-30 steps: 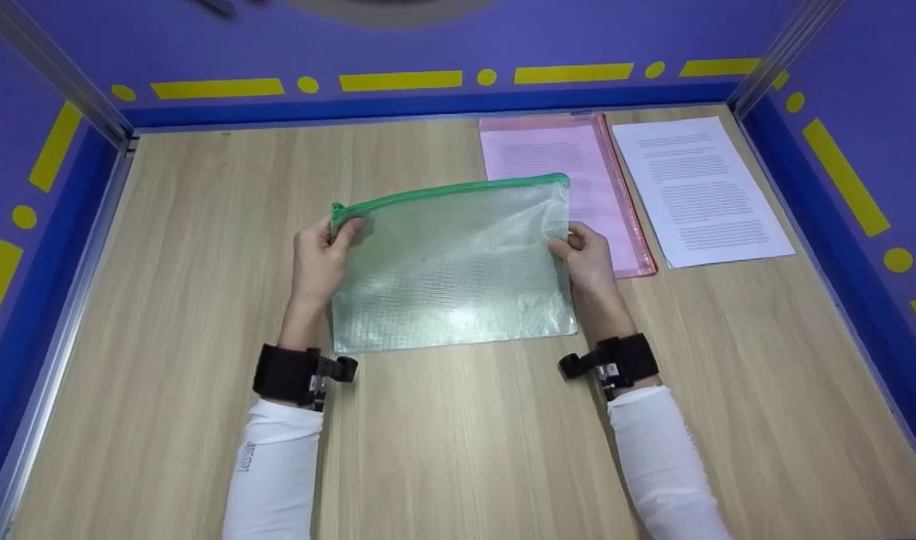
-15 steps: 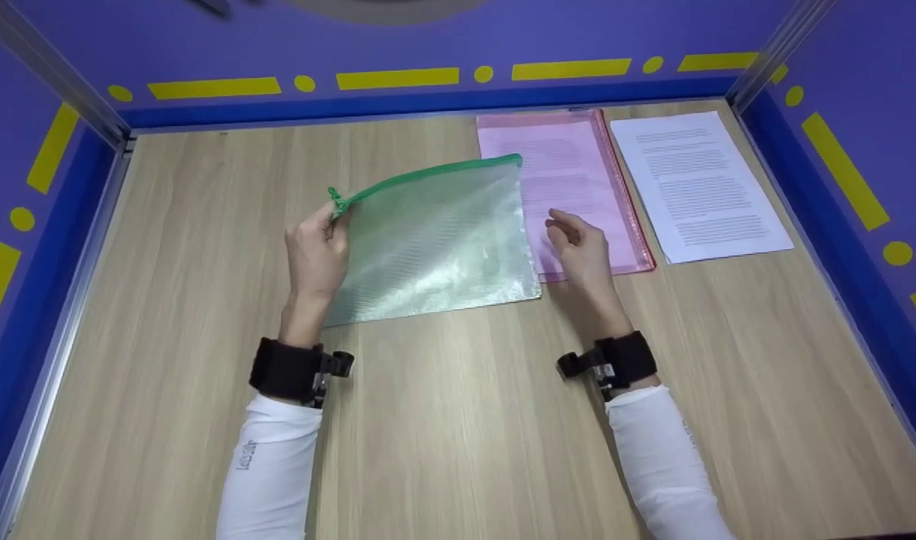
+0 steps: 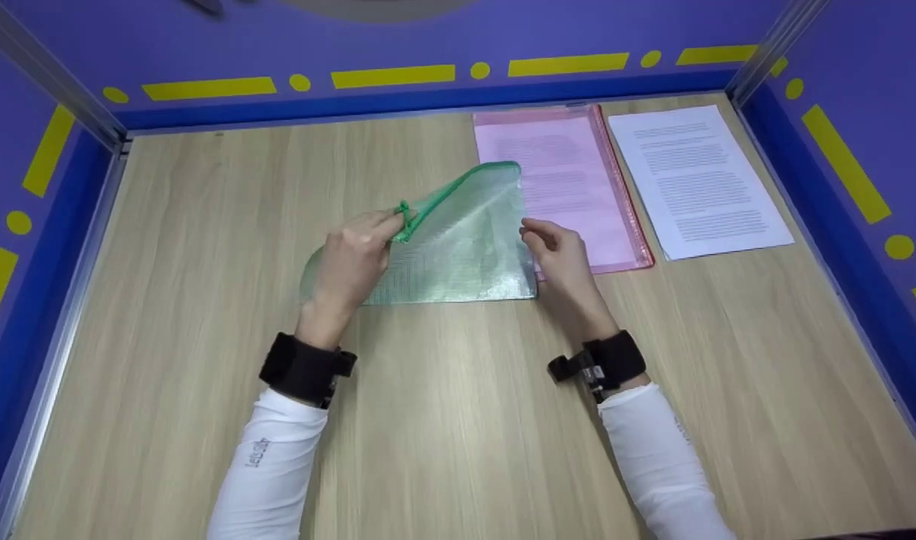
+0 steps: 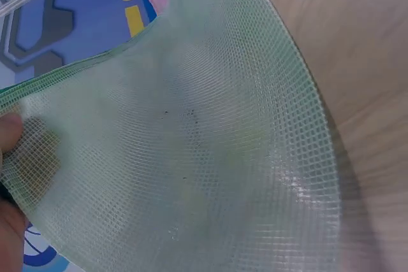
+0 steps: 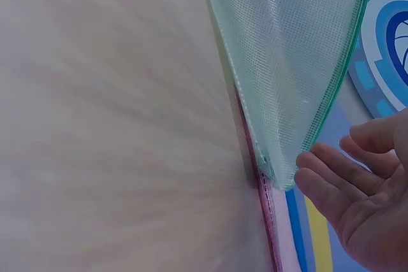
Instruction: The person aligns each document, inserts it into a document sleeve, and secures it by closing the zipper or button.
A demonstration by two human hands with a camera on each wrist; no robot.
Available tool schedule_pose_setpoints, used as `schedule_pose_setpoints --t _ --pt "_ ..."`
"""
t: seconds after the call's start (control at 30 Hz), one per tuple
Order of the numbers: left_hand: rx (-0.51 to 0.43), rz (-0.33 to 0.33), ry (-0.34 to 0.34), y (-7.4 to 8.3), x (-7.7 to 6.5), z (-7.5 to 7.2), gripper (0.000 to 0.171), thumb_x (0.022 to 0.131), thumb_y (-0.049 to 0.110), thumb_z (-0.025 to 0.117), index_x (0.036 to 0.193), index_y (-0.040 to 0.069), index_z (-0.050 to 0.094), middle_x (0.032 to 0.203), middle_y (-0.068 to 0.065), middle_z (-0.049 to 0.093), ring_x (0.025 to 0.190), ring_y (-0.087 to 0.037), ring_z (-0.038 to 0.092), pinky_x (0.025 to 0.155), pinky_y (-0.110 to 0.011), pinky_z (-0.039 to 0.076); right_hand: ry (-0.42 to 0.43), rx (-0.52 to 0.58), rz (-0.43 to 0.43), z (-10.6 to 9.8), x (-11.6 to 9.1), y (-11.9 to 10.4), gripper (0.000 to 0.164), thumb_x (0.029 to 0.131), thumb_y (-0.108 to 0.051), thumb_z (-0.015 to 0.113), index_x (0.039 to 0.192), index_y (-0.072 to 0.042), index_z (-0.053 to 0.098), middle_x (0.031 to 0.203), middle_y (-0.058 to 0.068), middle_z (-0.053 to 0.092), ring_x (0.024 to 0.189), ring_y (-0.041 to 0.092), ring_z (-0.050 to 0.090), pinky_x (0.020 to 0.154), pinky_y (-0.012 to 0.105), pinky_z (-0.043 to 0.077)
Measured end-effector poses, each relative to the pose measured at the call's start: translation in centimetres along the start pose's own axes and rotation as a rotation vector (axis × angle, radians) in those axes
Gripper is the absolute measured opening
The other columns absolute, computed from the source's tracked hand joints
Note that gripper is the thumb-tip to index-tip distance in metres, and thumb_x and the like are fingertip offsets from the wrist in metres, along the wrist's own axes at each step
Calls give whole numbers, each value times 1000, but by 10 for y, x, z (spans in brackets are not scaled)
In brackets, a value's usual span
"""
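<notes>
So the left hand (image 3: 350, 259) has a proper pinch on one end of the green pouch (image 3: 465, 244), right up by the zip pull (image 3: 403, 217). The left wrist cam spells that out: thumb on the near face, fingers showing dimly through the mesh from behind. Head view mostly just gives you the back of that hand.

The right hand (image 3: 563, 259) is at the pouch's opposite edge, fingers loosely bent and not gripping anything. From the head view you'd maybe call it a pinch, but the right wrist cam has the thumb standing well off the fingers. Fingertips are right by the pouch's corner; can't tell if they actually touch.

The pouch itself is over the middle of the table (image 3: 450, 420), its pinched end bent up and over. Only the left wrist cam picks up a few tiny dark specks on it.

Behind the pouch and to its right, partly covered by it, is the pink folder (image 3: 624, 195) with printed paper inside. Further right of the pouch there's some loose paper (image 3: 701, 184), printed too. Beyond the pouch is the blue wall (image 3: 397, 45), and the right wrist cam catches a round emblem (image 5: 376, 42) there that the head view mostly crops.
</notes>
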State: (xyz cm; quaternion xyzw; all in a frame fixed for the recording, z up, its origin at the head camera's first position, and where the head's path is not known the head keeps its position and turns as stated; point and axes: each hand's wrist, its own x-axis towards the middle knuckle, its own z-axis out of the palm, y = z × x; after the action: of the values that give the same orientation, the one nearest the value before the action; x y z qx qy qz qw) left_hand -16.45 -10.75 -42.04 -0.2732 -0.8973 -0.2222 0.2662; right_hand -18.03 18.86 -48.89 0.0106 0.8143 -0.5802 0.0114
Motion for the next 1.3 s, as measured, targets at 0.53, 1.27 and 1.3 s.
schedule_pose_setpoints --t 0.53,1.27,1.3 --pt "189 226 -280 12 -14 29 28 95 -1 57 117 8 71 113 -13 74 101 -28 72 82 -36 61 -84 -122 -57 12 -3 -6 32 100 -13 57 126 2 65 127 19 68 121 31 64 107 41 49" --pt "178 218 -304 9 -13 39 28 94 0 58 116 8 72 110 -12 74 99 -28 72 79 -38 61 -375 -26 -95 59 -23 -22 45 106 -35 44 127 -1 65 126 19 69 119 31 66 102 43 52" --pt "177 218 -304 9 -12 40 27 94 1 58 116 8 72 110 -12 74 99 -28 72 79 -37 61 -383 -43 -110 60 -24 -22 43 105 -34 47 128 -2 66 127 17 68 120 29 65 103 42 52"
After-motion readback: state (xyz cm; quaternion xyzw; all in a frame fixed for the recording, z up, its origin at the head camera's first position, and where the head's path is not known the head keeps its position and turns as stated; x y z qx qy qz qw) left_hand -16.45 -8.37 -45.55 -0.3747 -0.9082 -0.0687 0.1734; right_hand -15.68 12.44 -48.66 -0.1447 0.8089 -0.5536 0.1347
